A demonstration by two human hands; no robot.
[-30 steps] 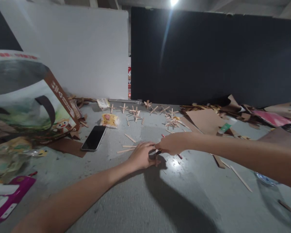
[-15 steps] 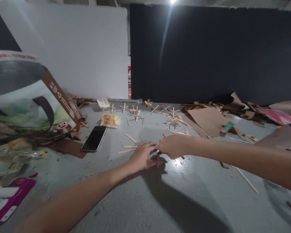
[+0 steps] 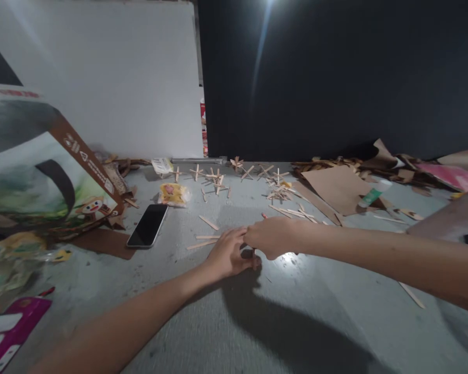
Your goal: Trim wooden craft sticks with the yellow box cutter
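Note:
My left hand [image 3: 226, 252] rests low over the grey table, thumb and fingers bent around a thin brownish piece [image 3: 254, 254], mostly hidden. Against its fingertips presses my right hand [image 3: 273, 236], closed in a fist with the knuckles up; what it grips is covered. A small red tip [image 3: 263, 215] shows just behind the right hand. Left of my left hand lie flat wooden craft sticks [image 3: 207, 237], their ends running behind the fingers. Another loose stick [image 3: 208, 223] lies a little farther back.
Crossed-stick shapes [image 3: 217, 182] stand along the back, with a stick pile [image 3: 280, 193] on the right. A phone [image 3: 148, 226], yellow packet [image 3: 173, 195], large printed bag [image 3: 50, 166] and purple object [image 3: 17, 327] are leftward. Rightward lie brown cardboard [image 3: 333, 189] and a green-white tube [image 3: 374, 195].
The view has shifted slightly. My right fist has moved a little left, closer over the left fingertips, and the thin piece between the hands is more covered.

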